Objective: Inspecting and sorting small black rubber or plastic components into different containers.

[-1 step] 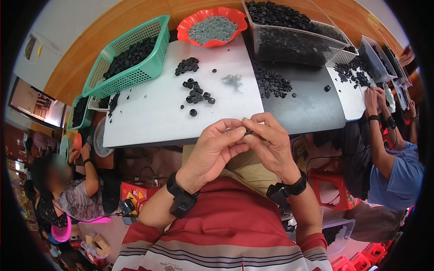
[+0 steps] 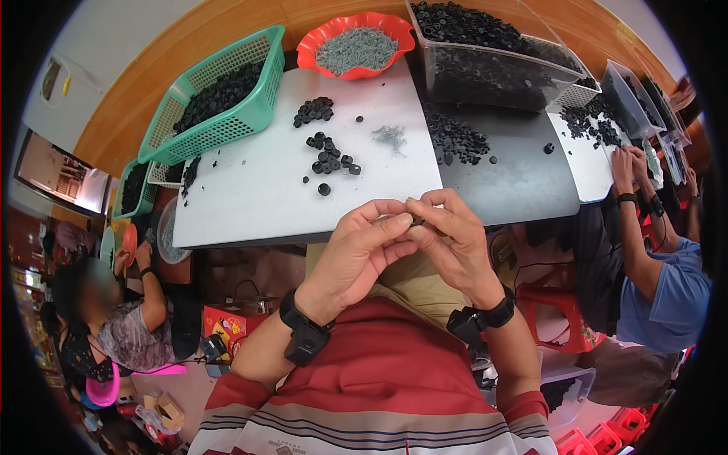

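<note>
Small dark part (image 2: 416, 221) mostly hidden, pinched by closed fingertips of left hand (image 2: 364, 241) and right hand (image 2: 456, 241), before the white tabletop's (image 2: 254, 178) near edge, loose black caps (image 2: 326, 158) on it, green basket (image 2: 227, 135) far left, red bowl (image 2: 305, 51) far centre, co-workers left (image 2: 136, 326) and right (image 2: 660, 296)

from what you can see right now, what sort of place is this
Probably a small assembly workshop: black parts lie in loose clusters on the white tabletop, more fill the green basket, and a person in blue works alongside.
</note>
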A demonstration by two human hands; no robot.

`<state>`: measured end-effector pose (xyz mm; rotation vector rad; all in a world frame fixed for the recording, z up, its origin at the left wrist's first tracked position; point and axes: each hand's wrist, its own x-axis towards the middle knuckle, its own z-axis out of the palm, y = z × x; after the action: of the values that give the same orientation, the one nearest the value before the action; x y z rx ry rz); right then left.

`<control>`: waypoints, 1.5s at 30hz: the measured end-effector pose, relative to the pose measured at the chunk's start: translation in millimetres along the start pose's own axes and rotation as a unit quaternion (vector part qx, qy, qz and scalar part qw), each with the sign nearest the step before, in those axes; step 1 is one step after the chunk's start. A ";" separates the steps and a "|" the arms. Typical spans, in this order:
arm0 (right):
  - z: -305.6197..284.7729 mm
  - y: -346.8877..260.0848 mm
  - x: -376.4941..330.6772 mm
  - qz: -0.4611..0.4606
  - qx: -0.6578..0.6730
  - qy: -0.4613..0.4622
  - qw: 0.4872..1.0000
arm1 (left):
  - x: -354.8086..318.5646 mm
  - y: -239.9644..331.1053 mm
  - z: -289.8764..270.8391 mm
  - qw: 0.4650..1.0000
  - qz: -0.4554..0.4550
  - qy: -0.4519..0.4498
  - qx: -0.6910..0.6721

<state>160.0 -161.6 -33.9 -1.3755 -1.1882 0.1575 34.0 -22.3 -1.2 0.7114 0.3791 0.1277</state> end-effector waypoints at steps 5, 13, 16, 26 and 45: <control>0.3 -1.6 -0.5 0.005 0.006 -0.004 1.000 | 0.3 -1.3 -0.2 1.000 0.005 0.007 0.015; 5.2 -1.2 -4.0 0.019 0.061 0.046 0.997 | -0.3 -5.9 -2.5 1.000 0.018 -0.002 0.007; 6.6 -0.3 -5.1 0.006 0.067 0.061 0.996 | 0.3 -7.5 -3.5 1.000 0.016 -0.012 -0.019; 10.6 -0.8 -6.3 -0.019 0.014 0.105 0.994 | 1.2 -11.3 -1.1 0.999 0.031 -0.019 -0.035; 17.2 6.6 -5.3 -0.099 -0.132 0.122 0.979 | -4.5 -20.4 0.5 0.984 0.130 0.036 0.118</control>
<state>148.9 -152.1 -46.2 -1.4470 -1.1581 -0.3132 29.7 -39.1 -13.0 0.9916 0.3726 0.3598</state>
